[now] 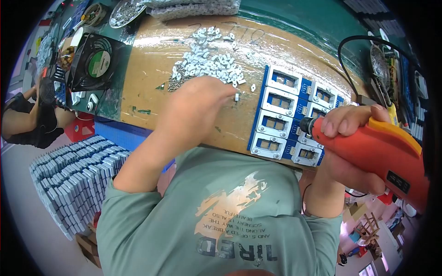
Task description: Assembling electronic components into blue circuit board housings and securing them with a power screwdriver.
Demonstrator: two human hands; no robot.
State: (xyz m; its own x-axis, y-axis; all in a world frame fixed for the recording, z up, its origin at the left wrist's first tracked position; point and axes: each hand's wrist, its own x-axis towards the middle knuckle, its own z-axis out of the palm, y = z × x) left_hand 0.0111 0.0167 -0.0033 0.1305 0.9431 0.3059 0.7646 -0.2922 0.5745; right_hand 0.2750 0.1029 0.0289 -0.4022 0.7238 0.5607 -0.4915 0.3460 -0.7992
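My left hand [195, 101] is over the work table, beside the near edge of a heap of small white plastic pieces [207, 64] and a patch of metal screws [177, 80]. Its fingers curl under and are mostly hidden; a single white piece [237, 97] sits at the fingertip on its right side. In my right hand [347, 124] is a red electric screwdriver [368, 154], its black nose pointing left over a blue panel of circuit boards [293, 129]. White rectangular frames [279, 101] stand on that panel in two columns, with screws at the corners of several.
A black fan [94, 64] stands at the left, near a dish of metal parts [125, 13]. Clear bags of white pieces [193, 8] lie at the back. Stacked panels [78, 179] rise below left. A black cable [343, 48] loops at right. Another person's arm [23, 117] shows far left.
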